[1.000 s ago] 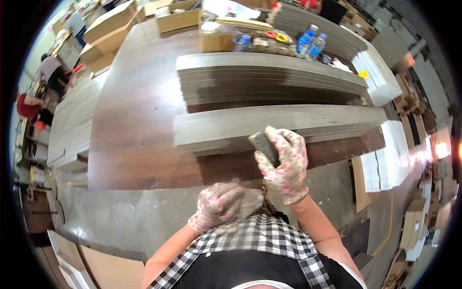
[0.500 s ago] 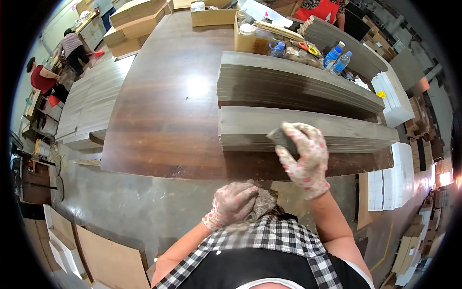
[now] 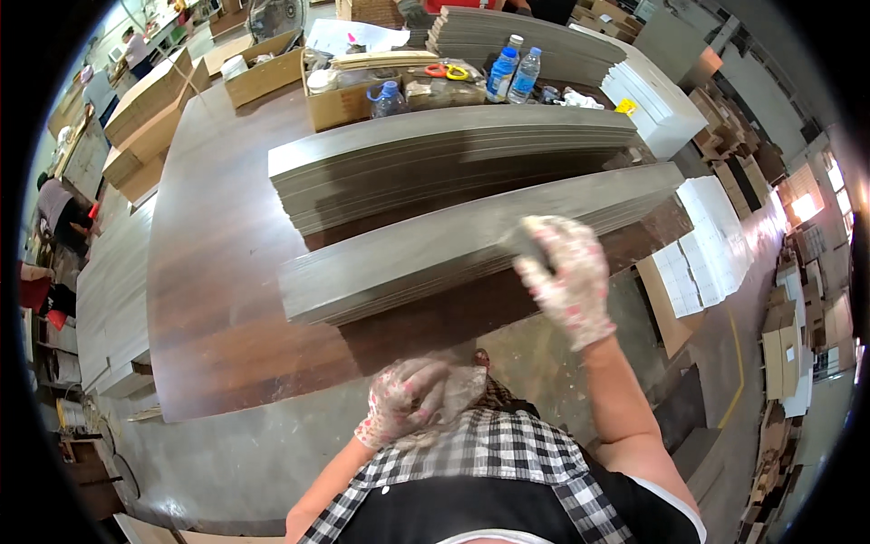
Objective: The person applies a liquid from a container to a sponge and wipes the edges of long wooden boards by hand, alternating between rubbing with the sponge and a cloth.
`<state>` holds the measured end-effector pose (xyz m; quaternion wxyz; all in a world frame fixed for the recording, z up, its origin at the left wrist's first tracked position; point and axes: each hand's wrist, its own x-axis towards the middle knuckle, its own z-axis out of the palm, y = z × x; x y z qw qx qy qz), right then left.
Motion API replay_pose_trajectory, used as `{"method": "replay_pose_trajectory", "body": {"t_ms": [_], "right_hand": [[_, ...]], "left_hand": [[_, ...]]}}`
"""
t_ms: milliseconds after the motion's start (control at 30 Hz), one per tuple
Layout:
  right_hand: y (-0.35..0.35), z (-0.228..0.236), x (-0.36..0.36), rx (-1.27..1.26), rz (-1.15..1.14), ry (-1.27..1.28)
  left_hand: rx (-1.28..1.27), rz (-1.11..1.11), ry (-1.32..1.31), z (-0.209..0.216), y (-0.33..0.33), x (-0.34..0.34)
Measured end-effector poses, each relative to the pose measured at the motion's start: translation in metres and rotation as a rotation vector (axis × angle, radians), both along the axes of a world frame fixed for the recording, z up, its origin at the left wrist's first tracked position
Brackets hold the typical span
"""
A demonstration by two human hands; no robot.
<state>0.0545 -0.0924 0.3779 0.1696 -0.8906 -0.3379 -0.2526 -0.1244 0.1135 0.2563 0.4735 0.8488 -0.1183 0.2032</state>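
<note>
Both my hands wear white gloves with pink spots. My right hand (image 3: pixel 573 281) is closed around a small dark-grey pad (image 3: pixel 526 247), blurred by motion, at the top of the front stack of grey boards (image 3: pixel 408 258). The stack lies lengthwise along the near side of a brown table (image 3: pixel 227 317). Close to my checked apron (image 3: pixel 507 444), my left hand (image 3: pixel 403 399) is closed on a crumpled greyish rag (image 3: pixel 464 388), also smeared by motion. A second board stack (image 3: pixel 435 131) stands just behind the front one.
Behind the stacks are an open carton (image 3: pixel 349 104), a blue-capped jug (image 3: pixel 388 98), scissors (image 3: pixel 447 72) and two water bottles (image 3: pixel 512 77). White packs (image 3: pixel 702 249) stand at the right. Other people (image 3: pixel 63 208) are at far left; a gloved hand (image 3: pixel 415 13) shows at the back.
The view has swung to the right, so the table and stacks now appear tilted and farther left. Both hands keep hold of the pad and the rag.
</note>
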Motion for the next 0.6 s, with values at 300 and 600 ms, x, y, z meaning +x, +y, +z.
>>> {"method": "replay_pose_trajectory", "body": {"t_ms": [300, 600], "right_hand": [[-0.035, -0.01, 0.04, 0.101, 0.097, 0.039], [-0.271, -0.008, 0.196, 0.084, -0.324, -0.004]], "left_hand": [[0.176, -0.176, -0.02, 0.02, -0.064, 0.079], [0.119, -0.099, 0.072, 0.011, -0.172, 0.172]]}}
